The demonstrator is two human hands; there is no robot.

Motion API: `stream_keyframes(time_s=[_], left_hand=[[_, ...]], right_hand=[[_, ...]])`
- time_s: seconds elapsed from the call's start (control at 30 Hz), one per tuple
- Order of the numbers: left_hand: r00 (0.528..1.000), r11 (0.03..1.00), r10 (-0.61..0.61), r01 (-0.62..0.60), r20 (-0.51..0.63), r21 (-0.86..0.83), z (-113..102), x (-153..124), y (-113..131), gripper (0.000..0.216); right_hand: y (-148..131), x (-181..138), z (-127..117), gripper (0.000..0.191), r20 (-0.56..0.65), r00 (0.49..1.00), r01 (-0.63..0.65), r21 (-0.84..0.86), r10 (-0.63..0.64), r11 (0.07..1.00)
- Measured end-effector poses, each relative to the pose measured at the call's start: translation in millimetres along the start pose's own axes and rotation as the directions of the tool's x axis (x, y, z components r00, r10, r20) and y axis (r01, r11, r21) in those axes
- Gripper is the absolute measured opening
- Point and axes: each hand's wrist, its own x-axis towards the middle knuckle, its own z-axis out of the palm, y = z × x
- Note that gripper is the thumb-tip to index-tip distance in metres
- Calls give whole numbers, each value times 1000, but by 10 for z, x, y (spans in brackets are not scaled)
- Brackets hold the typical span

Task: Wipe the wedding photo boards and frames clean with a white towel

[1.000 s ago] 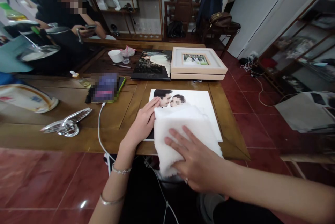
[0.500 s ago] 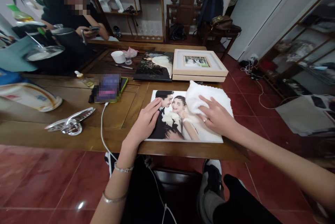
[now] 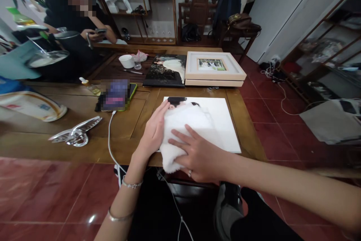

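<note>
A wedding photo panel [image 3: 223,120] lies flat at the table's front edge, its white right side showing. Spread over much of its left and middle is a fluffy white cloth [image 3: 189,117], which hides most of the couple and hangs a little past the front edge. My right hand [image 3: 200,155] presses on the cloth, fingers spread and the thumb side gripping its near part. Along the panel's left edge rests my left hand [image 3: 153,130], with straight fingers and nothing held, beside the cloth.
Behind the panel are a dark photo panel [image 3: 166,70] and stacked pale frames [image 3: 216,77]. To the left lie a phone [image 3: 115,96] on a white cable, a silver hair claw [image 3: 76,132] and a dropper bottle [image 3: 89,86]. A person [image 3: 70,11] holds a phone across the table.
My right hand has swept the cloth from the panel's upper right to its lower left, covering the couple and baring the right side. My left hand stays at the left edge.
</note>
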Motion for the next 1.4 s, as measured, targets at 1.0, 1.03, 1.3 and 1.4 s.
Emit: stream_keyframes(time_s=[1.0, 1.03, 1.3, 1.4], left_hand=[[990, 994, 43, -56, 135, 96, 39, 25, -13, 35], [989, 995, 44, -56, 139, 85, 39, 28, -6, 36], [991, 996, 15, -26, 135, 82, 25, 28, 13, 36], [991, 997, 9, -19, 131, 78, 19, 25, 22, 36]], right_hand=[[1063, 397, -249, 28, -90, 951, -290, 69, 295, 955], [1095, 248, -242, 28, -101, 945, -307, 61, 312, 950], [1252, -622, -324, 34, -152, 834, -535, 7, 530, 845], [1129, -708, -320, 31, -131, 848, -517, 11, 513, 856]])
